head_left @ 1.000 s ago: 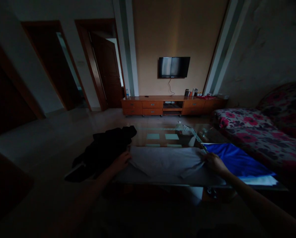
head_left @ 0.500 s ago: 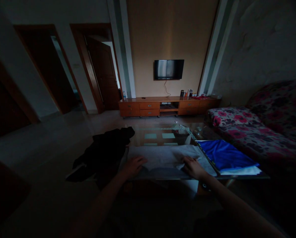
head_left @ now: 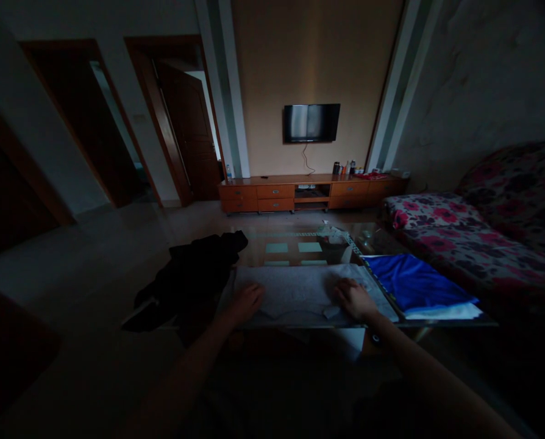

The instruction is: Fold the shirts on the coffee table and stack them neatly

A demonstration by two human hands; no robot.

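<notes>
1. A dim living room: a dark flat television hangs on the tan far wall above a long low wooden cabinet, brown doors stand open at the left, and a floral red-and-pink sofa runs along the right.
2. In front of the person is a low glass-topped worktop, its far half bare and reflecting light.
3. A pale grey soft cloth garment lies spread flat along the near edge of the worktop, about midway between its left and right ends.
4. The left hand rests flat, palm down and fingers spread, on the garment's left part; it presses rather than grips.
5. The right hand lies likewise open and flat on the garment's right part, closing on nothing.
6. The garment looks light, limp and not fragile; it should crease and slide easily on the glass, so a pinch at an edge or corner seems the best hold.
7. A crumpled black garment hangs over the worktop's left edge.
8. A folded bright blue cloth lies on a white layer at the near right corner, just beside the grey garment.
</notes>
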